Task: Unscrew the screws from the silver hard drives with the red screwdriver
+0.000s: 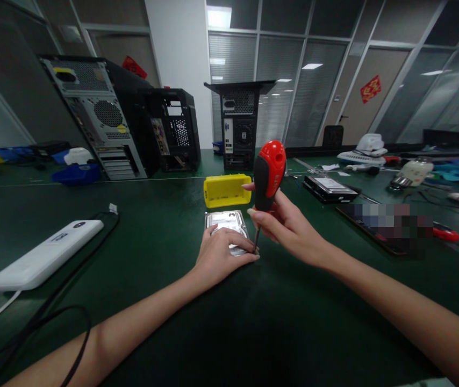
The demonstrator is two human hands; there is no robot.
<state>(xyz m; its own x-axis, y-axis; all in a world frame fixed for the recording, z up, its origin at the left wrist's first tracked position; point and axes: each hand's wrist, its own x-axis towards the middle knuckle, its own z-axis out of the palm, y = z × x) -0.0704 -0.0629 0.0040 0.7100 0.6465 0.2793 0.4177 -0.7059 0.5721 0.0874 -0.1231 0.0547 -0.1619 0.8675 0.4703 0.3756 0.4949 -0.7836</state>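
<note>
A silver hard drive (226, 221) lies flat on the green table (141, 252) in front of me. My left hand (218, 258) rests on its near edge, fingers spread over the metal. My right hand (289, 228) grips a red and black screwdriver (267, 174) held upright, its thin shaft pointing down to the drive's near right corner, next to my left fingertips.
A yellow tray (227, 190) sits just behind the drive. A white power strip (44, 260) with black cable lies at left. Another hard drive (329, 187) lies at right. Several open computer cases (104, 115) stand along the back. More clutter fills the far right.
</note>
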